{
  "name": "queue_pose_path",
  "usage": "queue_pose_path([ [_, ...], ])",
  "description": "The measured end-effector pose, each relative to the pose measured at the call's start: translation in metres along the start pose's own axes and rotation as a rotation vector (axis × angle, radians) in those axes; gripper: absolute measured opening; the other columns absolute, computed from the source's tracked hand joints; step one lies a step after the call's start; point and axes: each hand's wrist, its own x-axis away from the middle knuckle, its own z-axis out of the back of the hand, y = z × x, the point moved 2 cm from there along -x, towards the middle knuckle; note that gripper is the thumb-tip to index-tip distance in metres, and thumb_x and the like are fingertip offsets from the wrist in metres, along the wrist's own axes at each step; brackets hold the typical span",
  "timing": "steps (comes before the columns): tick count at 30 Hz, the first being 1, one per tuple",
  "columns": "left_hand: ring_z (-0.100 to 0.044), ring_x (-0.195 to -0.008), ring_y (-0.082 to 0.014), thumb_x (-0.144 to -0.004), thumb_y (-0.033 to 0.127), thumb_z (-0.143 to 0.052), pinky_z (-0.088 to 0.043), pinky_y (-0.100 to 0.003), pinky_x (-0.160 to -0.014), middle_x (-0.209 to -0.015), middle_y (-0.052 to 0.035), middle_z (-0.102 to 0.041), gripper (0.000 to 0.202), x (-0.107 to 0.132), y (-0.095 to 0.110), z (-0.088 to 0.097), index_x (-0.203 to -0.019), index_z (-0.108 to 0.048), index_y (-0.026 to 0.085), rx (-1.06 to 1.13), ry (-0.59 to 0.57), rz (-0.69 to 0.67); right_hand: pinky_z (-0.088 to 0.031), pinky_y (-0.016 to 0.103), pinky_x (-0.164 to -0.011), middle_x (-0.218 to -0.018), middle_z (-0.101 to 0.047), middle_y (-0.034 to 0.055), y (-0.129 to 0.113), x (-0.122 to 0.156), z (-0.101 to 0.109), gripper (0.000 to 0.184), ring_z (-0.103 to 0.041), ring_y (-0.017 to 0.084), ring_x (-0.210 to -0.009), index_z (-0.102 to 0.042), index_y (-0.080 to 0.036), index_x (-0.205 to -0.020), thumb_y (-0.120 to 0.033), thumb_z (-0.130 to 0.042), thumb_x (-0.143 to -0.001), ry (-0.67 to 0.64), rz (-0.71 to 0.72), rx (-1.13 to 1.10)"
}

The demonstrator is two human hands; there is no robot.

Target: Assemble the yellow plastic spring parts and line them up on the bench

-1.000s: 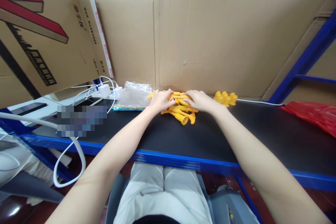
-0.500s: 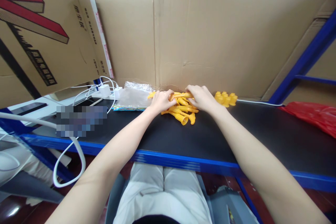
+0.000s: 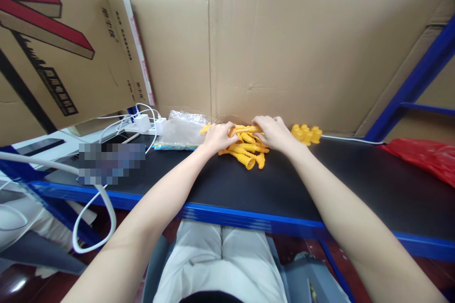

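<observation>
A long yellow plastic piece (image 3: 248,129) lies level between my two hands at the back of the black shelf top. My left hand (image 3: 219,137) is closed on its left end, thumb toward the middle. The right end is in the closed fingers of my right hand (image 3: 273,133), which partly hide it. Directly below is a loose pile of similar yellow plastic pieces (image 3: 245,156), one with a flared hollow end facing me. Several short yellow pieces (image 3: 306,134) stand upright in a cluster just right of my right hand.
A clear plastic bag (image 3: 179,132) lies left of the pile. White chargers (image 3: 143,123) and cables are farther left, near a blurred-out object (image 3: 112,163). A red plastic bag (image 3: 423,154) lies at the right. Cardboard (image 3: 284,52) walls the back; a blue edge (image 3: 249,218) runs along the front.
</observation>
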Motion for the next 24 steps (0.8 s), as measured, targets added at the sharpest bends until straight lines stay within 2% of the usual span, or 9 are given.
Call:
queue_pose_path([
  [6,-0.064,-0.080,-0.0208,-0.075,0.036,-0.054,-0.043,-0.028,-0.072,-0.084,-0.0036,-0.070,0.034,-0.001,-0.001,0.000,-0.105,-0.062,0.022,0.005,-0.001,0.012,-0.029,0.034,-0.075,-0.098,-0.063,0.0089,0.002,0.000,-0.003,0.017,-0.054,0.023,-0.093,-0.051,-0.018,-0.099,-0.021,-0.049,-0.082,0.027,0.017,-0.010],
  [15,-0.064,-0.081,-0.0217,-0.075,0.036,-0.053,-0.043,-0.029,-0.073,-0.084,-0.0034,-0.070,0.035,0.000,-0.004,0.000,-0.106,-0.062,0.022,-0.012,-0.010,0.012,-0.030,0.035,-0.076,-0.102,-0.062,0.0104,-0.002,0.000,-0.003,0.020,-0.052,0.024,-0.096,-0.056,-0.017,-0.102,-0.026,-0.046,-0.087,-0.061,0.000,0.004],
  [21,-0.064,-0.084,-0.0212,-0.076,0.036,-0.053,-0.044,-0.029,-0.076,-0.088,-0.0044,-0.070,0.035,-0.001,-0.001,0.001,-0.107,-0.061,0.022,-0.009,-0.021,0.035,-0.029,0.036,-0.076,-0.099,-0.061,0.0101,-0.001,0.000,0.002,0.016,-0.050,0.024,-0.094,-0.054,-0.018,-0.098,-0.017,-0.046,-0.084,0.043,0.021,0.105],
  [24,-0.063,-0.085,-0.0216,-0.076,0.038,-0.053,-0.044,-0.029,-0.076,-0.087,-0.0050,-0.070,0.036,-0.002,-0.008,0.000,-0.107,-0.062,0.022,-0.014,-0.050,0.102,-0.029,0.037,-0.078,-0.099,-0.059,0.0107,0.009,0.001,0.005,0.020,-0.049,0.025,-0.094,-0.053,-0.017,-0.099,-0.012,-0.043,-0.082,0.128,-0.043,0.149],
])
